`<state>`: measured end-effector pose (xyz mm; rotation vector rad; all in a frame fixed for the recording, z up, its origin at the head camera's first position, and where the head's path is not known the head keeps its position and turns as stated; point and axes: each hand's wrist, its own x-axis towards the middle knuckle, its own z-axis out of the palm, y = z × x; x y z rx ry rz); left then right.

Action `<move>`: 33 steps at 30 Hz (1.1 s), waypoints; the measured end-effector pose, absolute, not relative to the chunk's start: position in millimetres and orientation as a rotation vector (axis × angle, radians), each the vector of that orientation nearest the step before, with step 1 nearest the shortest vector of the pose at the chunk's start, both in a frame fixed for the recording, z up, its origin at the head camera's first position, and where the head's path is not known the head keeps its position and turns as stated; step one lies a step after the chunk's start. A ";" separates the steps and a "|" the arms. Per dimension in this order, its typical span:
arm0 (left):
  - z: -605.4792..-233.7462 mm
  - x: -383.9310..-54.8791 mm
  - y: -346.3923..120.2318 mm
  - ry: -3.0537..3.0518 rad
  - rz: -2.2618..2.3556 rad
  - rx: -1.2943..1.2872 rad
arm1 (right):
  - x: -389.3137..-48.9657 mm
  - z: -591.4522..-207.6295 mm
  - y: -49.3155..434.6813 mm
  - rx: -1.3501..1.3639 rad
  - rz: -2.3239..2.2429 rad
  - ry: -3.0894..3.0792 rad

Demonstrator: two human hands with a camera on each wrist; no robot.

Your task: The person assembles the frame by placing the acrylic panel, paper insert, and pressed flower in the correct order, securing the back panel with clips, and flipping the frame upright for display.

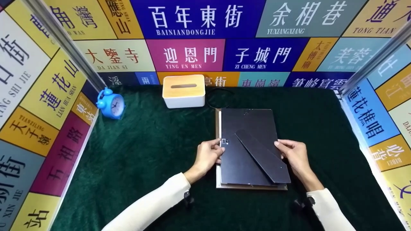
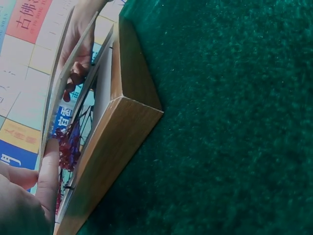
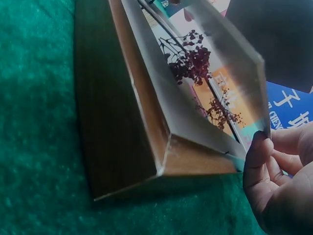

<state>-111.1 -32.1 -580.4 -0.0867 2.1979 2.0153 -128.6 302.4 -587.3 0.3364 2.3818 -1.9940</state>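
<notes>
Clamping, in head view, opposite edges of a black backing panel [image 1: 257,126], left hand [image 1: 207,154] and right hand [image 1: 297,157], wooden frame [image 1: 217,125] beneath, inboard of worktop [image 1: 327,128] right edge, left wrist view, dried flowers [image 2: 68,152] under panel, right wrist view, panel edge raised above frame.

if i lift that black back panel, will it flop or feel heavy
The back panel probably feels stiff: its edges run straight between the left hand and right hand. It's likely light, given its thin edge. The stand slanting across it might swing when tilted.
</notes>
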 end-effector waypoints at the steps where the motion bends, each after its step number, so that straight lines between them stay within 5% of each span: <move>1: -581.1 -110.8 -31.7 2.202 2.013 -0.088 | -129.1 -588.1 303.0 0.337 -1.981 2.394; 33: -583.3 -117.3 -37.7 2.161 1.975 -0.117 | -136.3 -584.8 297.3 0.256 -1.666 2.645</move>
